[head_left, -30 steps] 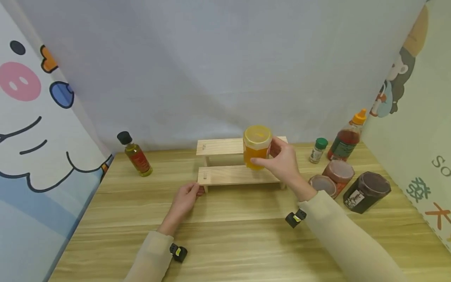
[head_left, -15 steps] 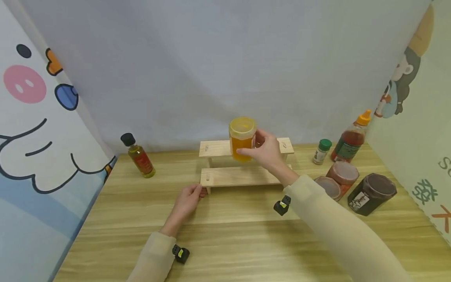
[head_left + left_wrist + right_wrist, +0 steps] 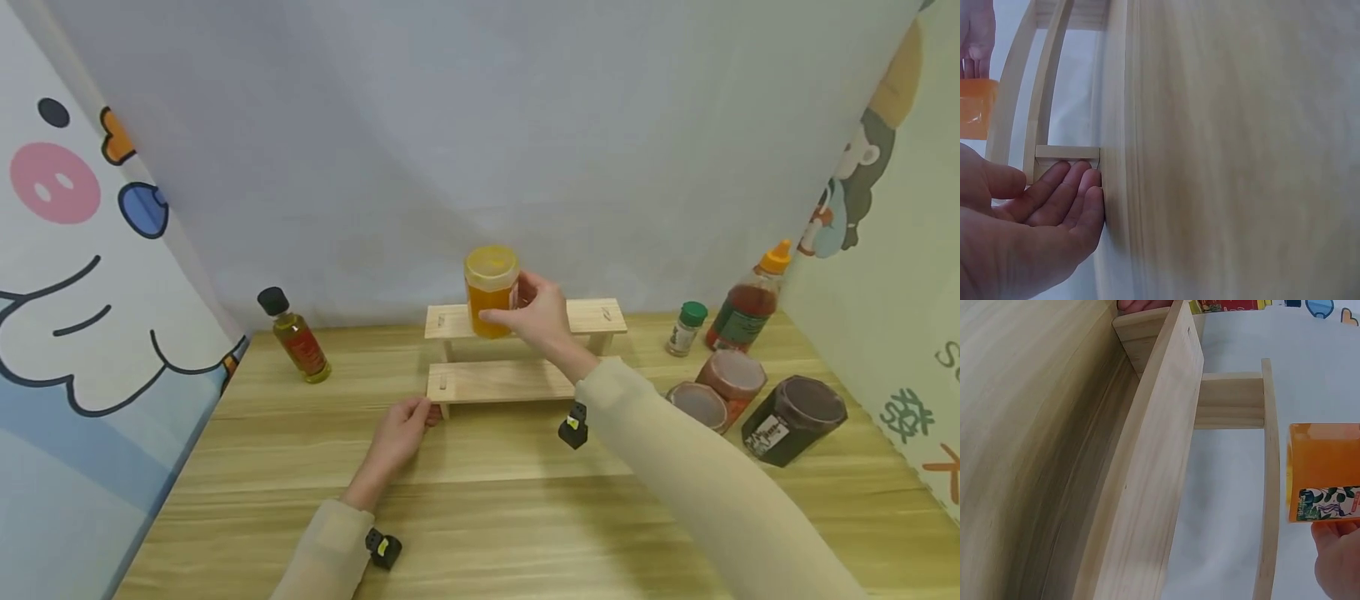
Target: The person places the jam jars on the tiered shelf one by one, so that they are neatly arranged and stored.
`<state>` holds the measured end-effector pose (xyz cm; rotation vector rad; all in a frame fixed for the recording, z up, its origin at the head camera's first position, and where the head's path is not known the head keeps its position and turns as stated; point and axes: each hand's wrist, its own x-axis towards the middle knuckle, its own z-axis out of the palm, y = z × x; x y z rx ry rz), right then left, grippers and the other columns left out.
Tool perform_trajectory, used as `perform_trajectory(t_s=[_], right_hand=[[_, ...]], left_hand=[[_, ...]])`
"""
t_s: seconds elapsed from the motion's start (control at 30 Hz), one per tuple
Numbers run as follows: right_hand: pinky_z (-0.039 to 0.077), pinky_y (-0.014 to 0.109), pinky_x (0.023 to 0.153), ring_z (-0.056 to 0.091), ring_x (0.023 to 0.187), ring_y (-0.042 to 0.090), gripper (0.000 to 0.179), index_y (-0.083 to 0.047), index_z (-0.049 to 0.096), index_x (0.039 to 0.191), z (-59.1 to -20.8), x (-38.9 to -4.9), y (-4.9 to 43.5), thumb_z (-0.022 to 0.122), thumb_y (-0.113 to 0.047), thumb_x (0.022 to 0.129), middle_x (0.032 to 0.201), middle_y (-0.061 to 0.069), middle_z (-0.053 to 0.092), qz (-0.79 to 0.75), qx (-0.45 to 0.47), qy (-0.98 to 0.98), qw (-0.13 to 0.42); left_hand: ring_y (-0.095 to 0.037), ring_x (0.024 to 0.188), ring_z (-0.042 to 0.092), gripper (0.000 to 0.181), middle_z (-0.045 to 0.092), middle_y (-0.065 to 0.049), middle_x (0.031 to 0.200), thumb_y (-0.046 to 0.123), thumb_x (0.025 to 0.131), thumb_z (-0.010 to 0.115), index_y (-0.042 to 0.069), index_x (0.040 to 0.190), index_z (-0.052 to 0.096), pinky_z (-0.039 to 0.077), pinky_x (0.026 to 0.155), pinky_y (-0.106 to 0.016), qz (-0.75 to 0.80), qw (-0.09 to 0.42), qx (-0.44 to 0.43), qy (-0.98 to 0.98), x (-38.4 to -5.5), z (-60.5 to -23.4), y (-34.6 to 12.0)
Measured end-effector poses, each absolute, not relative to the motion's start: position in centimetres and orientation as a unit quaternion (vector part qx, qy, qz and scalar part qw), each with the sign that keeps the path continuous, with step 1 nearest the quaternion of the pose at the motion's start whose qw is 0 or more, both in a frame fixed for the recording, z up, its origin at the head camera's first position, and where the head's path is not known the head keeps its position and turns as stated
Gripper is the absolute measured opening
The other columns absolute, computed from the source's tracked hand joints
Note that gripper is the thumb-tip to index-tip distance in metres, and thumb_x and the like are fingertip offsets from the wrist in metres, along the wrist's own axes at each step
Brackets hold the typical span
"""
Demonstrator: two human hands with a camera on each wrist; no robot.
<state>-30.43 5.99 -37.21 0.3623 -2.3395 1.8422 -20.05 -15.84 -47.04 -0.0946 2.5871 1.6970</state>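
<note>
Jar (image 3: 491,310) orange, lid (image 3: 492,262) yellow, label (image 3: 1327,504) leaf-patterned. Two-tier shelf (image 3: 498,381) pale, wood-grained. Table (image 3: 480,529) yellowish-tan, grain-streaked. Squeeze-bottle cap (image 3: 775,258) orange.

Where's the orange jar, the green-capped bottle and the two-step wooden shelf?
Orange jar (image 3: 490,295), head view: front side.
Green-capped bottle (image 3: 682,337), head view: its body.
Two-step wooden shelf (image 3: 498,382), head view: lower board.

A right hand (image 3: 1338,562) is holding an orange jar (image 3: 1324,465) just beside the upper shelf (image 3: 1269,487) of a wooden rack (image 3: 1147,475). A left hand (image 3: 1143,305) is touching the rack's end, while a red label (image 3: 1238,304), probably a bottle's, is peeking in nearby.
</note>
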Motion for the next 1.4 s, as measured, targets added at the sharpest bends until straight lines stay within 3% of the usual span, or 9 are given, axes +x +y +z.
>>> perform_trajectory(t_s=[0.57,0.93,1.2,1.4], right_hand=[[0.05,0.033,0.086,0.059,0.101,0.017,0.063,-0.007,0.061,0.125,-37.4,-31.1,4.3,0.087,-0.012,0.068,0.112,0.004,0.065,0.617,0.123,-0.775,0.067],[0.05,0.033,0.084,0.059,0.099,0.016,0.067,-0.009,0.059,0.128,-37.7,-31.2,4.3,0.088,-0.021,0.069,0.113,0.002,0.064,0.602,0.141,-0.784,0.055],[0.042,0.034,0.099,0.052,0.119,0.021,0.082,-0.007,0.05,0.137,-37.6,-30.4,5.4,0.089,-0.026,0.067,0.133,0.008,0.054,0.614,0.136,-0.777,0.035],[0.041,0.031,0.099,0.05,0.123,0.026,0.08,-0.001,0.051,0.135,-37.1,-29.6,6.6,0.089,-0.022,0.067,0.134,0.012,0.053,0.629,0.13,-0.765,0.041]], left_hand=[[-0.024,0.095,0.063,0.035,0.068,-0.01,0.1,0.021,0.104,0.041,-0.002,0.108,0.067,0.049,0.087,-0.041,0.528,0.016,-0.039,0.848,-19.7,-47.0,-15.9],[-0.025,0.094,0.064,0.036,0.068,-0.011,0.1,0.02,0.104,0.04,-0.004,0.109,0.067,0.05,0.086,-0.041,0.521,0.015,-0.033,0.853,-19.8,-47.0,-15.8],[-0.024,0.094,0.063,0.037,0.067,-0.01,0.101,0.022,0.105,0.039,-0.003,0.11,0.066,0.05,0.086,-0.041,0.518,0.02,-0.032,0.855,-19.8,-47.1,-15.6],[-0.025,0.096,0.063,0.038,0.067,-0.011,0.102,0.023,0.105,0.039,-0.003,0.111,0.066,0.049,0.088,-0.042,0.522,0.023,-0.032,0.852,-19.9,-47.1,-15.8]])
